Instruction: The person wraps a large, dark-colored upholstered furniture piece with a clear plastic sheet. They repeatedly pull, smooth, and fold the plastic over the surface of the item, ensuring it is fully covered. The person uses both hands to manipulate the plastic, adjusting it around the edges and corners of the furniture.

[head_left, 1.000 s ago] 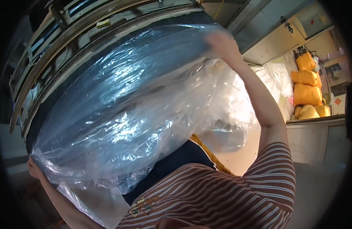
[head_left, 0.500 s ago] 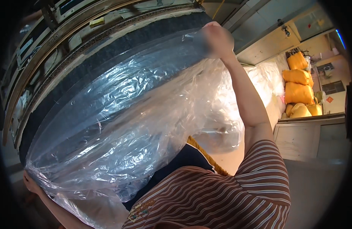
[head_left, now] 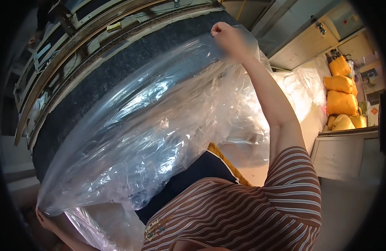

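A wide sheet of clear plastic film (head_left: 130,138) stretches slantwise between my two hands, wrinkled and shiny. My right hand (head_left: 234,42) is at the far end with its fingers curled and closed on the film's edge; part of that hand is blurred. Low on the left, my left hand (head_left: 45,219) grips the gathered left corner of the film. Beneath the far edge lies a long dark work surface (head_left: 96,71), partly seen through the plastic. The near part of the film hangs in loose folds against my dark apron (head_left: 191,178).
A machine frame with metal rails (head_left: 71,79) runs along the far side, a small yellow block (head_left: 114,27) on it. More bunched plastic (head_left: 293,90) lies to the right. Several stuffed orange sacks (head_left: 341,102) are stacked beyond a pale cabinet (head_left: 339,154).
The film's far edge has come back toward me, baring more of the dark surface. My view has shifted a little left. Both hands still grip the film.
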`<state>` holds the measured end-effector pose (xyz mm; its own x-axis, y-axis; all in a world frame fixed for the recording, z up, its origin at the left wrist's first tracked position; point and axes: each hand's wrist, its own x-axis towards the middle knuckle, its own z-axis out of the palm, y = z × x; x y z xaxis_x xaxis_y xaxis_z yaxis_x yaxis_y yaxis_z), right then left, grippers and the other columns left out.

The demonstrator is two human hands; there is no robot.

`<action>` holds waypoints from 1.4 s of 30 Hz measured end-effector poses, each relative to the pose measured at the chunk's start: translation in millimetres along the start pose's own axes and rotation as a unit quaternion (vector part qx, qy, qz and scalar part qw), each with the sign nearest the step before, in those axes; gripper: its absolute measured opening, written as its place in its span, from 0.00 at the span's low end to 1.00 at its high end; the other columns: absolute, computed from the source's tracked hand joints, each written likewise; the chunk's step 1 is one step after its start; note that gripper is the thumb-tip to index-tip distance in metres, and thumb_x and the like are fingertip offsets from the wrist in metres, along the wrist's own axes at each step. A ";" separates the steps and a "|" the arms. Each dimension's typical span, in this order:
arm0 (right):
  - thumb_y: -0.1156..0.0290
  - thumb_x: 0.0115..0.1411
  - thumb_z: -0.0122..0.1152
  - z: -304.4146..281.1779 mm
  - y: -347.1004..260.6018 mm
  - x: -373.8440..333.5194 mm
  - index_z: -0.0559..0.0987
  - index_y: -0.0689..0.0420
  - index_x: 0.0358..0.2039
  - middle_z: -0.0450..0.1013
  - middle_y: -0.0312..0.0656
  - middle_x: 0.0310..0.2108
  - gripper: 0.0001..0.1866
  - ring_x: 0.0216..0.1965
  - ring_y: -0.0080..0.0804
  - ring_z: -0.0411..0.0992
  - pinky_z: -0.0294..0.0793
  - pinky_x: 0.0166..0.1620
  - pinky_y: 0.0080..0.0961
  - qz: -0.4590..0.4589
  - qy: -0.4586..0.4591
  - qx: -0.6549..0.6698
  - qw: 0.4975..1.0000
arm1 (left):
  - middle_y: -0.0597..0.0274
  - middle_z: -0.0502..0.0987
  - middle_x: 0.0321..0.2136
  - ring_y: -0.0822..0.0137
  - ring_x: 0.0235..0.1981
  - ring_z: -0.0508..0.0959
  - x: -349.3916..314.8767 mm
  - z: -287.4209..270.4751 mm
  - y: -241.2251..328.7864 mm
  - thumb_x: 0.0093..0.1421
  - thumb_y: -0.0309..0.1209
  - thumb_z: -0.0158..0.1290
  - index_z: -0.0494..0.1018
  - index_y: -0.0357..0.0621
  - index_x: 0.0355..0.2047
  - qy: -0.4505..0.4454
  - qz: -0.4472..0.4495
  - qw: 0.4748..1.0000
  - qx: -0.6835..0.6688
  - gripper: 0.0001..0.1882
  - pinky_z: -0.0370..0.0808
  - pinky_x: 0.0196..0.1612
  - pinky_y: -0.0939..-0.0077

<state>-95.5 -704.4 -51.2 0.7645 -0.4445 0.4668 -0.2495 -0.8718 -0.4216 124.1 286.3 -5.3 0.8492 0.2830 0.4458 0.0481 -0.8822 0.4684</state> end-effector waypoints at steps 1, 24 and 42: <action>0.62 0.57 0.56 2.0 1.4 -1.2 0.77 0.53 0.33 0.73 0.40 0.36 0.09 0.38 0.41 0.72 0.71 0.40 0.34 -0.006 0.010 0.019 1.000 | 0.59 0.75 0.49 0.64 0.48 0.74 -9.1 -4.7 -12.5 0.64 0.48 0.47 0.74 0.46 0.51 -0.015 -0.010 1.000 -0.001 0.23 0.68 0.51 0.74; 0.62 0.56 0.62 68.2 69.0 119.2 0.78 0.61 0.34 0.75 0.35 0.27 0.14 0.30 0.21 0.70 0.69 0.37 0.21 0.085 0.134 0.250 0.955 | 0.63 0.77 0.43 0.74 0.45 0.73 136.2 237.9 29.3 0.61 0.38 0.54 0.75 0.39 0.47 -0.062 -0.052 0.939 -0.334 0.18 0.68 0.48 0.84; 0.55 0.47 0.66 71.6 89.2 146.8 0.74 0.62 0.23 0.70 0.50 0.34 0.20 0.37 0.43 0.69 0.67 0.43 0.35 0.173 0.205 0.059 0.962 | 0.56 0.77 0.42 0.67 0.42 0.74 174.0 268.2 54.2 0.55 0.48 0.55 0.75 0.36 0.46 -0.032 -0.056 0.989 -0.134 0.28 0.68 0.48 0.76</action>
<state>37.0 -832.7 -76.0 0.3434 -0.7682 0.5404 -0.3581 -0.6390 -0.6808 415.5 186.8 -106.9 0.8780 0.3423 0.3346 0.0103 -0.7124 0.7017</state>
